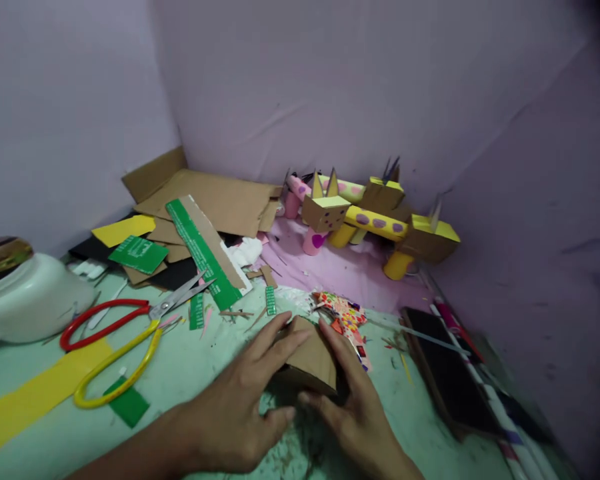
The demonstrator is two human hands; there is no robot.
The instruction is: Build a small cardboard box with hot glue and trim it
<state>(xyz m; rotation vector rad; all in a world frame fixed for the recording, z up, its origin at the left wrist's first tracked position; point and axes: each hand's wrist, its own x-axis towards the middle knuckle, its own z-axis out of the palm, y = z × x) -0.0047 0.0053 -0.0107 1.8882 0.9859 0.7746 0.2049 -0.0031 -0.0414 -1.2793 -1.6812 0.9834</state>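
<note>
Between my two hands is a small folded brown cardboard box [307,353], low over the green table surface. My left hand [250,393] lies along its left side, with the fingertips on its top and the thumb below. My right hand [355,400] grips the right side, fingers on the far right edge and thumb near the lower front corner. The underside of the box is in shadow. Just beyond it lies a floral-patterned piece [347,317]. To the left rest open scissors [163,308] with one red and one yellow handle loop.
Cardboard animal figures [330,213] stand at the back by the wall. Cardboard sheets [215,200] and a green-and-brown strip [207,250] lie back left. A white pot [40,300] sits far left, yellow paper [35,397] nearer. A dark phone-like slab [450,373] lies right.
</note>
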